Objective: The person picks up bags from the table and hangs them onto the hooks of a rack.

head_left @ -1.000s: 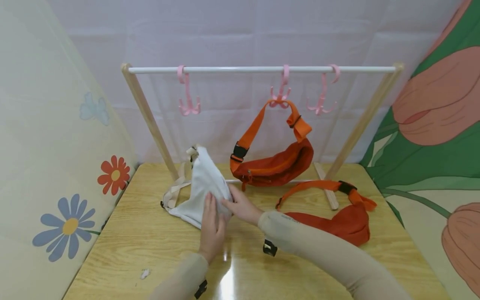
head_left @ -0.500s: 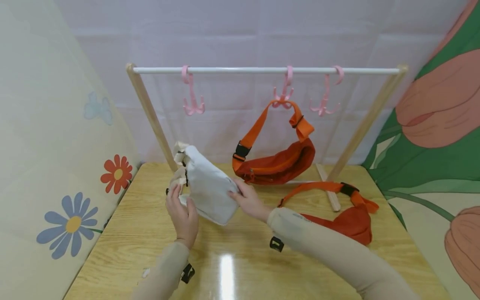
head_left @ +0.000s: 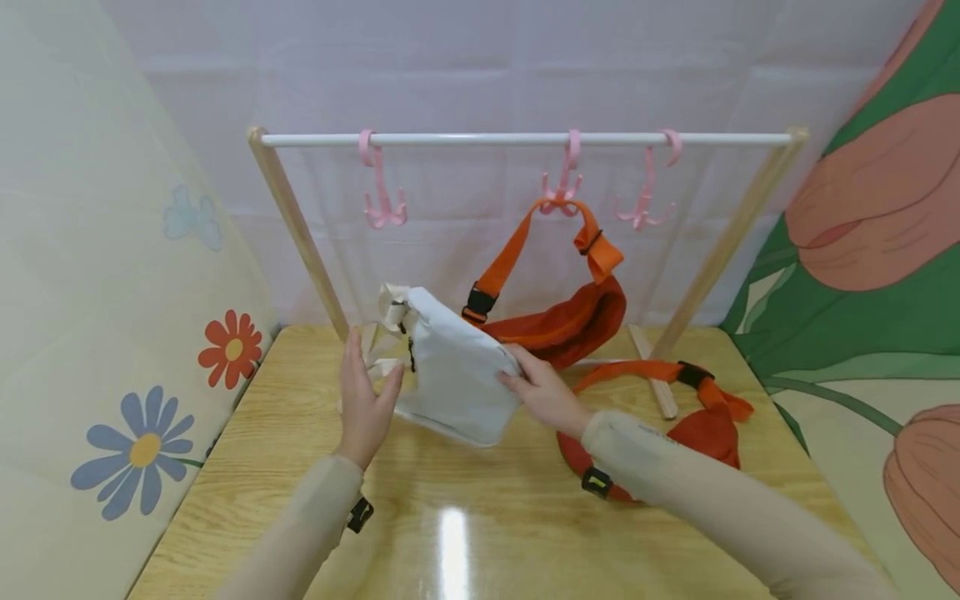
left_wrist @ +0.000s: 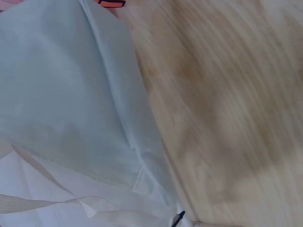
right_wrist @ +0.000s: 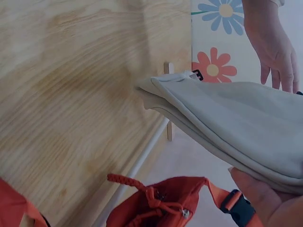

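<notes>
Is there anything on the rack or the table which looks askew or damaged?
The hanging red bag looks askew: below its pink hook, it slants, with the right end higher in the head view. I see no clear damage.

Left sleeve (head_left: pixel 303 521): long, pale beige, plain cloth, reaching the wrist. Right sleeve (head_left: pixel 697 490): matching cloth, creased toward the elbow; near its cuff I note a greyish patch with small markings I cannot read from here. Left fitting (head_left: pixel 360 514): black, small, angular, at the sleeve's inner edge. Right fitting (head_left: pixel 597 482): black, blocky, one yellow-green spot. Left hand (head_left: pixel 365 410), right hand (head_left: pixel 551 393): bare.
</notes>
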Demonstrator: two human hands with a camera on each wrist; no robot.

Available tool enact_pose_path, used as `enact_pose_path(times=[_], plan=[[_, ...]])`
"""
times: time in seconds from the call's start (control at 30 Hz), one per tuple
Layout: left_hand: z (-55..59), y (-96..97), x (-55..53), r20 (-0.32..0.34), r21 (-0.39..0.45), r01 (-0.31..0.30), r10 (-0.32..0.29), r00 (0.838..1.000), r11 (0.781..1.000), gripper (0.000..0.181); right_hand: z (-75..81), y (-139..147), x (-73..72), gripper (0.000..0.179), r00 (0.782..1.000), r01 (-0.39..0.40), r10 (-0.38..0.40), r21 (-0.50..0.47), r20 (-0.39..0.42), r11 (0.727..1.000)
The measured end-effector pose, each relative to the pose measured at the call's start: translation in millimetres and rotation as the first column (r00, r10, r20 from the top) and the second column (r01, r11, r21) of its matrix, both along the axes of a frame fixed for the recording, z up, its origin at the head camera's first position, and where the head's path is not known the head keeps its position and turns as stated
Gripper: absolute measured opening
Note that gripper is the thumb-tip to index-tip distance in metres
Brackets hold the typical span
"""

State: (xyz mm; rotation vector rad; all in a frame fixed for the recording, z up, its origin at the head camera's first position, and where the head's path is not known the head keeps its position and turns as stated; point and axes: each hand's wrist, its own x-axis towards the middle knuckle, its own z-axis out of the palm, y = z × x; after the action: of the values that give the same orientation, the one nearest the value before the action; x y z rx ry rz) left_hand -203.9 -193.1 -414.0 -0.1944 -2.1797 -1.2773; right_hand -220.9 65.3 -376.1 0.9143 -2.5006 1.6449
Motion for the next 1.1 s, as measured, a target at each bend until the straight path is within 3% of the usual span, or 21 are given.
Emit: enact_pose_path(times=[0.2,0.4,0.7,0.9,0.97,1.1], plan=[[17.3,9.0,-2.8,0.134,0.025,0.093,-0.096,0.986,0.995,0.082,6.0,18,2.9,0.031,0.998,0.043,-0.043,-0.007,-0.042,0.999],[27.4,16.5,-3.7,0.213,-0.002,0.109,-0.106,0.971,0.994,0.082,9.8,31,3.2,0.028,0.998,0.060,-0.060,0.011,-0.026,0.998],[36.5,24.7,-9.5,0.159,-0.025,0.129,-0.124,0.980,0.991,0.079,18.0,42,5.8,0.026,1.000,0.026,-0.026,0.002,-0.002,1.000],[45.0,28.4,-17.3,0.071,-0.012,0.180,-0.178,0.981,0.984,0.078,21.7,48,7.0,0.026,1.000,0.018,-0.018,0.017,-0.024,1.000],[47.8,29.2,-17.1,0.086,0.021,0.229,-0.230,0.969,0.973,0.079,22.9,50,7.3,0.027,0.999,0.024,-0.023,0.025,-0.023,0.999],[53.8,32.9,-13.0,0.149,0.163,0.332,-0.355,0.923,0.929,0.084,23.9,53,7.0,0.027,0.999,0.028,-0.027,0.032,-0.033,0.999]])
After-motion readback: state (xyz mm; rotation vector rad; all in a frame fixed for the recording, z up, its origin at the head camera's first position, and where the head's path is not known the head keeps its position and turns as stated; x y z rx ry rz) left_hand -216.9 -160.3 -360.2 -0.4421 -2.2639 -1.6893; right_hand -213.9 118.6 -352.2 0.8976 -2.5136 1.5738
